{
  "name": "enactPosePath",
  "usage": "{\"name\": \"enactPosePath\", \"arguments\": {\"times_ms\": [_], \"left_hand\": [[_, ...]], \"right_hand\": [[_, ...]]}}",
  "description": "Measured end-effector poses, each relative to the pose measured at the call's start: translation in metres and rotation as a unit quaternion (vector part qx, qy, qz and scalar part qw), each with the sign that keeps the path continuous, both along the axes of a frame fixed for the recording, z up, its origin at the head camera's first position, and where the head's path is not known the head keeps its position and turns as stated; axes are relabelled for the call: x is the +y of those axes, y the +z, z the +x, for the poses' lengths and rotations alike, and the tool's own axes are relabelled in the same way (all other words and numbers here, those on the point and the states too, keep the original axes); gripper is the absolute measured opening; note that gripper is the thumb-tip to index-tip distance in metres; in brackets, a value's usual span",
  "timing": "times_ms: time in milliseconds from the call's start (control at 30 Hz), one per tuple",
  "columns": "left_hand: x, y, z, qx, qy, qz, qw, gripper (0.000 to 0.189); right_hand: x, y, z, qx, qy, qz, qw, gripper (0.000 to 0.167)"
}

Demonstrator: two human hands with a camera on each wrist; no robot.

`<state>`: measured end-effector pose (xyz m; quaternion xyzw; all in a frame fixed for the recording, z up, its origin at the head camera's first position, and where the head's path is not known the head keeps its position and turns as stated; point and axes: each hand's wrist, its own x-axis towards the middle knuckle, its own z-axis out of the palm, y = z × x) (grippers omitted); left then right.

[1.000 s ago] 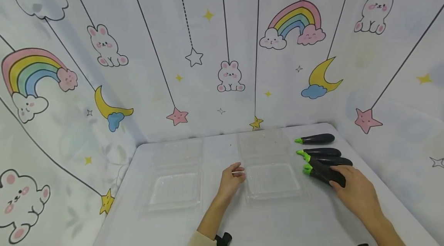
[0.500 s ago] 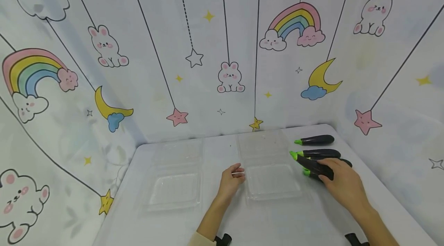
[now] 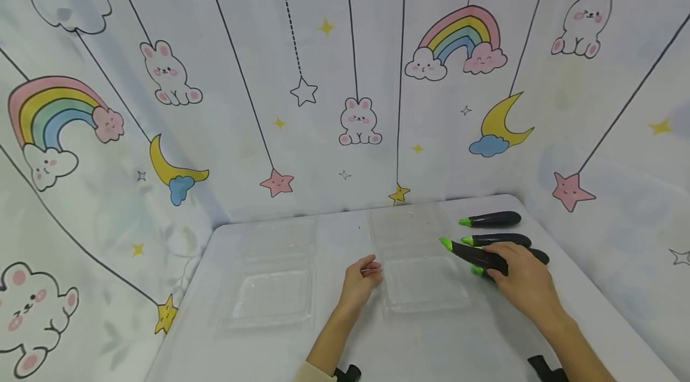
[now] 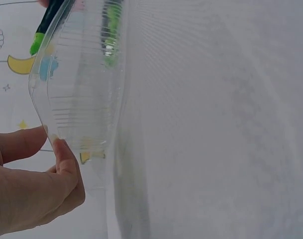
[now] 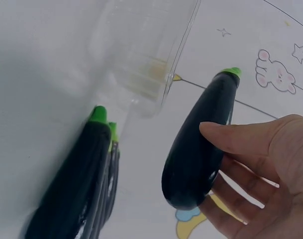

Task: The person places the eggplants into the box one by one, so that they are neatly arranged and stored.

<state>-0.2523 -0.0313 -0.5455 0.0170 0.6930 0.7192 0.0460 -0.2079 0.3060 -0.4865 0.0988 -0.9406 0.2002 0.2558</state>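
In the head view my right hand [image 3: 525, 283] holds a dark eggplant [image 3: 474, 255] with a bright green stem, its stem end above the right edge of a clear plastic box [image 3: 426, 286]. The right wrist view shows the thumb and fingers round the body of the eggplant [image 5: 196, 144], raised off the table. My left hand [image 3: 358, 286] is at the left edge of that box. In the left wrist view, its thumb and fingertips pinch the clear rim [image 4: 48, 130]. Several more eggplants [image 3: 493, 219] lie on the table at the right, partly hidden behind the right hand.
A second clear plastic box [image 3: 272, 295] stands to the left, with its lid [image 3: 277, 235] folded back. The right box's lid [image 3: 409, 223] lies open toward the back. A patterned cloth wall [image 3: 323, 148] rises behind the white table [image 3: 259, 352].
My right hand has lifted the eggplant from the pile and carried it left toward the right box. My left hand has stayed at the box's edge.
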Motion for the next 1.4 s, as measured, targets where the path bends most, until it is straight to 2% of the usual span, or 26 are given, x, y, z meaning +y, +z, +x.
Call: {"name": "enactPosePath", "arguments": {"times_ms": [233, 533, 767, 1100, 1400], "left_hand": [[-0.001, -0.002, -0.002, -0.001, 0.002, 0.001, 1.0, 0.058], [-0.001, -0.004, -0.003, -0.007, 0.003, 0.003, 1.0, 0.057], [-0.002, -0.004, -0.005, -0.013, 0.005, 0.018, 0.9997, 0.057], [-0.004, -0.003, -0.003, -0.019, -0.01, 0.021, 0.9995, 0.058], [-0.002, -0.007, -0.005, -0.013, -0.008, 0.025, 0.9996, 0.058]], "right_hand": [[-0.007, 0.003, -0.007, -0.017, 0.009, 0.003, 0.9998, 0.049], [-0.014, -0.002, -0.019, -0.023, 0.013, 0.007, 0.9996, 0.047], [-0.021, 0.0, -0.024, -0.039, 0.019, 0.007, 0.999, 0.045], [-0.029, -0.007, -0.032, -0.017, 0.053, 0.006, 0.9984, 0.046], [-0.035, -0.014, -0.04, -0.061, 0.07, 0.031, 0.9952, 0.046]]}}
